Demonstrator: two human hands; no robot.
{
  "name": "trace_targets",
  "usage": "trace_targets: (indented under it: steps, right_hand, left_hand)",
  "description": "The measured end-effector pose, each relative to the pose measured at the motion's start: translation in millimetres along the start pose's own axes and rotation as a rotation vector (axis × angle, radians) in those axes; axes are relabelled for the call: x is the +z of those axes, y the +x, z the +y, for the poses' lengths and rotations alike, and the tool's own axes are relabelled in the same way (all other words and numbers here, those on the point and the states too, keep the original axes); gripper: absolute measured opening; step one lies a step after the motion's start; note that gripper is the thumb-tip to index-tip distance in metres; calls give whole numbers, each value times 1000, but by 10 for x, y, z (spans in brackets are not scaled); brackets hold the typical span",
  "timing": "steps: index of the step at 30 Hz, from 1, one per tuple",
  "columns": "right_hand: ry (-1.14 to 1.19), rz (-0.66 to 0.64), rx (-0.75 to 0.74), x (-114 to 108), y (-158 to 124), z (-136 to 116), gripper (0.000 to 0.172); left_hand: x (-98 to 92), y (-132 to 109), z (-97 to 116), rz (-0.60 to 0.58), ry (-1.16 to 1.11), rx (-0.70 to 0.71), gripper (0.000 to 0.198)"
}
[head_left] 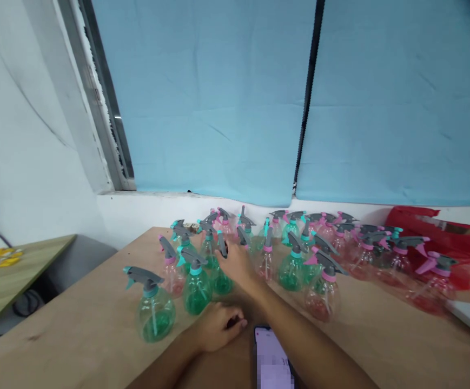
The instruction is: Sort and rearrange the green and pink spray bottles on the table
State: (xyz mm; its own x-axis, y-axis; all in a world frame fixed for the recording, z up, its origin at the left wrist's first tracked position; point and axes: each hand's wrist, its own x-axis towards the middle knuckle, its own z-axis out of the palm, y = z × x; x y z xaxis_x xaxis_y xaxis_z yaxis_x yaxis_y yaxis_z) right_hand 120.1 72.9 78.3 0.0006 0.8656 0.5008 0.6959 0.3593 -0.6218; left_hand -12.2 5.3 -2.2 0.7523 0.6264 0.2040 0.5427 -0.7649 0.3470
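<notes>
The green spray bottle stands upright near the middle of the desk, at the left of a crowd of similar bottles toward the far edge. Its rounded body is clear green plastic, topped by a teal collar and a grey trigger head. The right hand meets it at the neck from the right. Just beside it on the left, a second green bottle stands upright, nearest the curled left hand but apart from it.
</notes>
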Motion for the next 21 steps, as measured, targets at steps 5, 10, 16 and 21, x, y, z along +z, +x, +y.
trace_targets:
  steps: [5, 10, 16, 21]
  right_hand:
    - [57, 36, -111, -52, -130, 111, 6]
    - [198, 87, -153, -228, -328, 349, 18]
    - [479, 45, -106, -345, -508, 698, 13]
    - [630, 96, -57, -361, -512, 872, 10]
  left_hand:
    - [-7, 4, 5, 5, 7, -19, 23]
    - [-18, 4, 24, -12, 47, -33, 19]
    - [-31, 17, 36, -31, 23, -36, 18]
    - [-30, 29, 30, -23, 16, -41, 23]
